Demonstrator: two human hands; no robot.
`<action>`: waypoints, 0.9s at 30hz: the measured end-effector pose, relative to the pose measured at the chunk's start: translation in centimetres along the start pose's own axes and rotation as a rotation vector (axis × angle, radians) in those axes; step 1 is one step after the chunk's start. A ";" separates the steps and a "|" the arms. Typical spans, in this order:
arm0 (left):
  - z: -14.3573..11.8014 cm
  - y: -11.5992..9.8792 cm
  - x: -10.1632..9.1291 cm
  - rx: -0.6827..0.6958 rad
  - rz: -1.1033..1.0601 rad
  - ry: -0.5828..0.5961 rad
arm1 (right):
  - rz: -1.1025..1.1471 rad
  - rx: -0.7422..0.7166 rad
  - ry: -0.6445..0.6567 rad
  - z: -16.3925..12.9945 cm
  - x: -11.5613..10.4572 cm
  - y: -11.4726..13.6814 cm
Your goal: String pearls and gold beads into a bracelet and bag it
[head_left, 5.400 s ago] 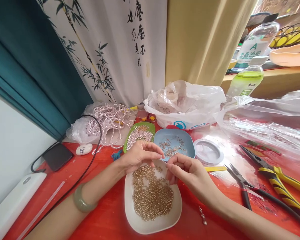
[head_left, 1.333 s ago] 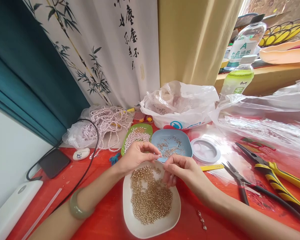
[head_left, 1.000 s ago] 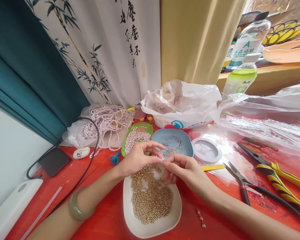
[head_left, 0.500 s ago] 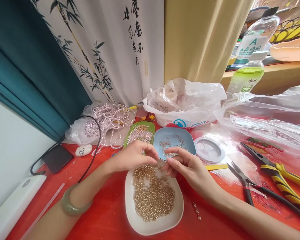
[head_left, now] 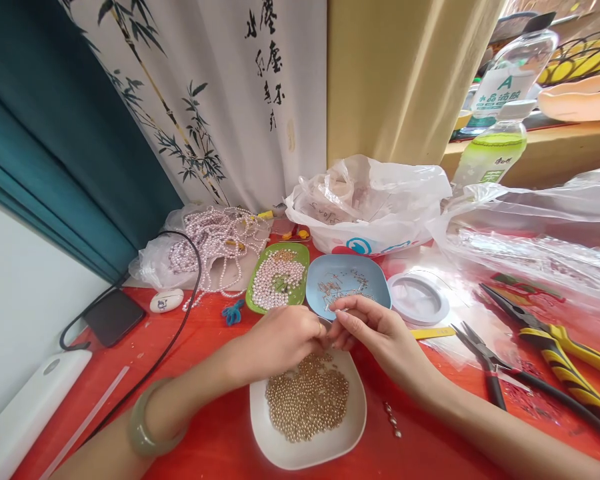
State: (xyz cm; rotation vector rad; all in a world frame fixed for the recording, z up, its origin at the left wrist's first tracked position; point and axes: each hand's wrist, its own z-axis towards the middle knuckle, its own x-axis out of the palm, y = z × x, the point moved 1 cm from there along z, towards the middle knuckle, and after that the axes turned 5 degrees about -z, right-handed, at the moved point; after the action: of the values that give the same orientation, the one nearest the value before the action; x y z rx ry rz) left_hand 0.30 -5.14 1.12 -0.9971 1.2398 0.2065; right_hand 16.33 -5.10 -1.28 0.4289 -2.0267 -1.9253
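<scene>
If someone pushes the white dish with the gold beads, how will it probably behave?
The white dish would probably feel stiff, as it looks like one moulded piece. The gold beads inside would likely roll and shift, being small, round and loose. Tipping seems unlikely under a gentle push, since the dish is wide and low.

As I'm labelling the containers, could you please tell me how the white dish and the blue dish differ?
The white dish sits nearer the camera; the blue dish is farther back. The white dish looks larger here than the blue dish. The white dish holds round gold beads, the blue dish small thin metallic pieces. Both are rounded squares on a red surface.
</scene>
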 end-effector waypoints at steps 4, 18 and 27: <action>0.1 -0.2 0.2 0.006 0.100 0.012 | 0.009 0.004 -0.013 0.0 0.0 0.0; 0.3 -0.5 -0.2 -0.072 0.017 0.001 | 0.016 0.012 -0.042 -0.1 -0.1 0.3; 1.0 1.7 -0.9 -0.422 -1.170 -0.203 | 0.065 0.082 0.071 -0.5 0.3 0.8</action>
State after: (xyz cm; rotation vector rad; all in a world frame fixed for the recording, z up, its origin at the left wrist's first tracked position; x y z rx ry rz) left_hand -0.38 -3.16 0.97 -1.8563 0.2811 -0.3594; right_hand 16.24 -5.65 -0.48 0.4394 -2.0537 -1.7686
